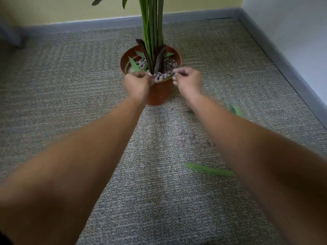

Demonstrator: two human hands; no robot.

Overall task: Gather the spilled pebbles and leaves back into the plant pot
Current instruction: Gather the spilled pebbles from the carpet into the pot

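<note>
A terracotta plant pot [159, 93] stands on the carpet, with green stalks, leaves and grey pebbles [169, 65] inside it. My left hand [137, 84] is at the pot's near-left rim, its fingers curled round what looks like a pebble at the fingertips. My right hand [188, 79] is at the near-right rim, thumb and fingers pinched together over the pebbles; what it holds is blurred. Spilled pebbles [188, 138] lie scattered on the carpet between my forearms. A long green leaf [209, 169] lies nearer to me, and another leaf [236, 110] lies right of my right forearm.
Grey patterned carpet [70, 85] covers the floor. A yellow wall with a grey skirting board [106, 23] runs behind the pot. A white wall [292, 41] closes the corner on the right. A lone pebble [171, 108] lies just in front of the pot.
</note>
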